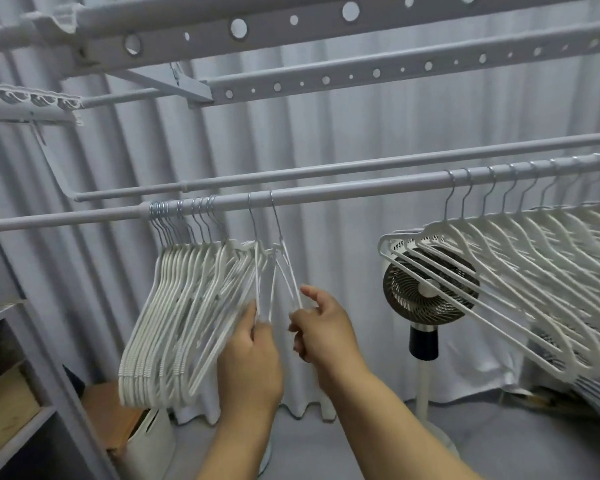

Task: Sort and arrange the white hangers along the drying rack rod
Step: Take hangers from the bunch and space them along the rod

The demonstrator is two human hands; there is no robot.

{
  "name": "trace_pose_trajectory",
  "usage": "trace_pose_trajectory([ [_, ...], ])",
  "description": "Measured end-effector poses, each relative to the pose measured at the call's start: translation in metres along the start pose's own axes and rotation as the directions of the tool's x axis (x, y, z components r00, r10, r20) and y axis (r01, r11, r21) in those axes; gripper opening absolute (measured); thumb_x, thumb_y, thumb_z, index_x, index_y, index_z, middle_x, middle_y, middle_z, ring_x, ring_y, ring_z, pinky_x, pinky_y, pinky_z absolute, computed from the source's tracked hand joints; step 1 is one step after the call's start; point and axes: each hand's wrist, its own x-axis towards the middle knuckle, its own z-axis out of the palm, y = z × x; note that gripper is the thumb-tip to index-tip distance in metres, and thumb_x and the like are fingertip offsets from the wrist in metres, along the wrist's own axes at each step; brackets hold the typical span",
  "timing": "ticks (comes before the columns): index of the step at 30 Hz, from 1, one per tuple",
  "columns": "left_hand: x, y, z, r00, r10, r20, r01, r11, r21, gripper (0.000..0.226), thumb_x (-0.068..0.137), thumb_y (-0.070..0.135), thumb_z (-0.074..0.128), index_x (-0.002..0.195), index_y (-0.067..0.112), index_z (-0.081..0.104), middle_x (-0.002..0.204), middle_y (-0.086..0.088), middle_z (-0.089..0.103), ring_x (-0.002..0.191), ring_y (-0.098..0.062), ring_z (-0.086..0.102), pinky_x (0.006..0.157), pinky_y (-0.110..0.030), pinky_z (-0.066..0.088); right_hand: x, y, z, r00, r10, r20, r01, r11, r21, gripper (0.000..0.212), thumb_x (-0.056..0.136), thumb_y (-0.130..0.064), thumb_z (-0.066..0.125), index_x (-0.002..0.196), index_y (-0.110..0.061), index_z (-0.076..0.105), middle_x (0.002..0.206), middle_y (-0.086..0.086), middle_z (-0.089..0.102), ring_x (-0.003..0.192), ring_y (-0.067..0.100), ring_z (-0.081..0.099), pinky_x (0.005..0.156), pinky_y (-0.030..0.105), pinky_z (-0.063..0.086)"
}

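A grey drying rack rod (343, 190) runs across the view. A tight bunch of several white hangers (174, 306) hangs at its left part. Two single hangers hang just right of the bunch. My left hand (253, 355) pinches the lower end of one single hanger (257, 271). My right hand (323, 330) pinches the lower end of the other single hanger (290, 271), slightly apart from the first. Farther right, a spread row of several white hangers (506, 258) hangs evenly spaced along the rod.
A second thinner rod (326, 169) runs behind the first. Perforated rack bars (361, 72) cross overhead. A standing fan (426, 292) is behind the right row. Shelves (11, 393) stand at the left, and white curtains fill the background.
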Motion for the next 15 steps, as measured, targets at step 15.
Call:
trace_pose_trajectory([
  [15, -0.031, 0.031, 0.050, 0.993, 0.017, 0.115, -0.015, 1.000, -0.023, 0.038, 0.098, 0.025, 0.032, 0.123, 0.032, 0.060, 0.081, -0.006, 0.066, 0.080, -0.027, 0.059, 0.075, -0.038, 0.048, -0.016, -0.029, -0.078, 0.994, 0.009, -0.109, 0.002, 0.995, 0.102, 0.035, 0.086, 0.004, 0.047, 0.103, -0.024, 0.057, 0.060, 0.005, 0.054, 0.036, 0.011, 0.041, 0.035, 0.017, 0.026],
])
